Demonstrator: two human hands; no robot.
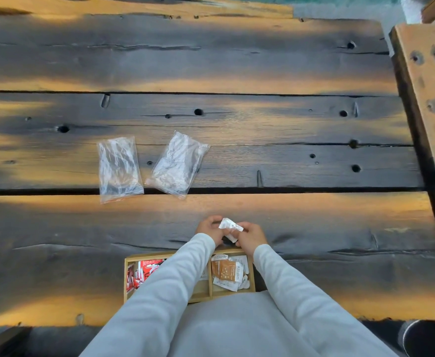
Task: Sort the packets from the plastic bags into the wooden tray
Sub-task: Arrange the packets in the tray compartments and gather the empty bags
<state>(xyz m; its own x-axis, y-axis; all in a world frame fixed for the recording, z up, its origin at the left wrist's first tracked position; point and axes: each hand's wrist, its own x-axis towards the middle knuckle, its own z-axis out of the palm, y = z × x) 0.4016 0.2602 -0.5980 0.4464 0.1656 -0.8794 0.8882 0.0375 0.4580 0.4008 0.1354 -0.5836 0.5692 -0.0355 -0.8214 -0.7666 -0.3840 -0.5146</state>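
Observation:
Both my hands meet just beyond the far rim of the wooden tray (144, 256). My left hand (208, 228) and my right hand (251, 237) together hold a small crumpled white plastic bag (230, 226) between their fingers. Red packets (144, 273) fill the tray's left compartment. Its right compartment holds orange and white packets (228, 273). My left sleeve hides most of the middle compartment. Two clear plastic bags lie flat farther out on the table, one on the left (119, 169) and one to its right (177, 164).
The table is made of dark, weathered wooden planks (288, 163) with holes and gaps. A wooden bench or second board (430, 86) runs along the right edge. A dark metal cup (427, 338) stands below the table's near edge at the lower right.

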